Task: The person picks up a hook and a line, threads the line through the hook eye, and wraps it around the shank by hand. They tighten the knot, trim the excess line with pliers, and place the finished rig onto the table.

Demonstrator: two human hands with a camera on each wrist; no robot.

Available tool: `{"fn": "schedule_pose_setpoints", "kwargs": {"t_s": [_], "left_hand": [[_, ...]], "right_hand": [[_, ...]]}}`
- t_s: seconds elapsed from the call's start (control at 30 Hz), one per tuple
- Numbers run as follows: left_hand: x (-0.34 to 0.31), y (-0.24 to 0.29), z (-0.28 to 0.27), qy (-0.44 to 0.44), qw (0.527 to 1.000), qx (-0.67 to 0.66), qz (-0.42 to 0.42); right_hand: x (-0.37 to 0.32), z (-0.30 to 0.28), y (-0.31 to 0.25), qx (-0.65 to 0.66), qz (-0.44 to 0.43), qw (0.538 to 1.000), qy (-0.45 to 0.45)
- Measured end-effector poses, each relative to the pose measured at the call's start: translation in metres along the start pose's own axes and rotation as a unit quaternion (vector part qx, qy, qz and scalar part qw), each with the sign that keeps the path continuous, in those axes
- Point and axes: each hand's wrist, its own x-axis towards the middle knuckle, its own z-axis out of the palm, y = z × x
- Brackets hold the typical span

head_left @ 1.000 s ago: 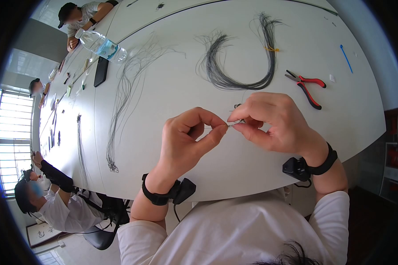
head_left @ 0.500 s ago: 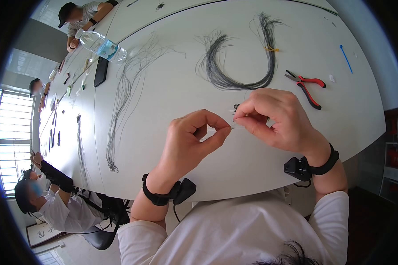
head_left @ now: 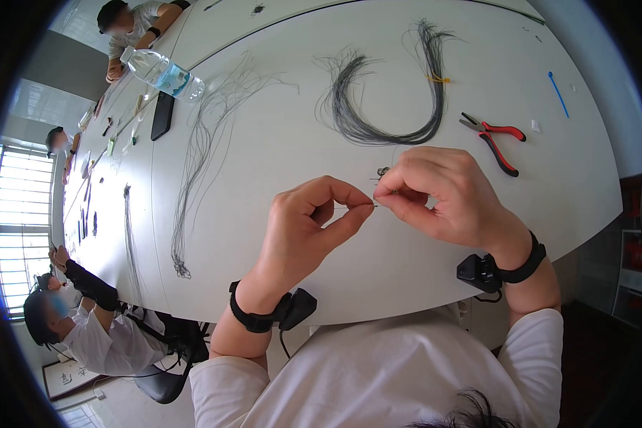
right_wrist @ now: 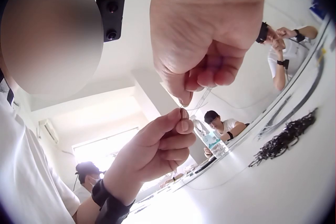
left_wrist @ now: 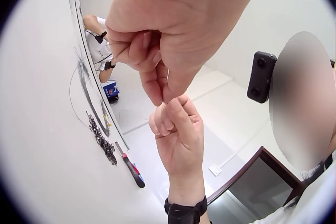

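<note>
Bench: white and curved along its near edge, running under both hands
Left hand: thumb and forefinger pressed together at the tips, pinching the thin strand
Right hand: thumb and forefinger pinched together too, the others curled in, tips just beside the left hand's
Loose strands: spread long and wispy on the bench, beyond the left hand
Dark bundle: bent in a U beyond the hands, yellow tie round one arm
Water bottle: lying on its side, near the phone
Pliers: red-and-black handles apart, beyond the right hand
Black clump: a tangle of little loops on the bench
Thin strand: between the two sets of fingertips, above the bench, its ends too fine to tell
</note>
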Motion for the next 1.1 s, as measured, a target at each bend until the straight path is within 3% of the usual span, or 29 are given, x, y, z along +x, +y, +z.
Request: {"fn": "schedule_pose_setpoints", "kwargs": {"t_s": [0.6, 0.8, 0.87, 0.97, 1.1], "left_hand": [[0.001, -0.003, 0.000, 0.017, 1.000, -0.002, 0.011], [0.001, -0.006, 0.000, 0.030, 0.999, -0.032, 0.008], [0.001, -0.007, 0.000, 0.032, 0.999, -0.031, 0.011], [0.001, -0.007, 0.000, 0.035, 0.999, -0.031, 0.012], [0.001, -0.005, -0.001, 0.035, 0.999, -0.011, 0.019]], "right_hand": [[-0.001, -0.002, 0.000, -0.002, 0.016, 1.000, -0.022], [0.000, -0.001, -0.002, -0.026, 0.026, 0.998, 0.049], [-0.001, -0.007, -0.007, 0.008, 0.085, 0.996, -0.009], [0.000, -0.001, -0.010, 0.061, 0.089, 0.993, -0.047], [-0.006, 0.011, 0.001, 0.010, 0.046, 0.999, -0.020]]}}
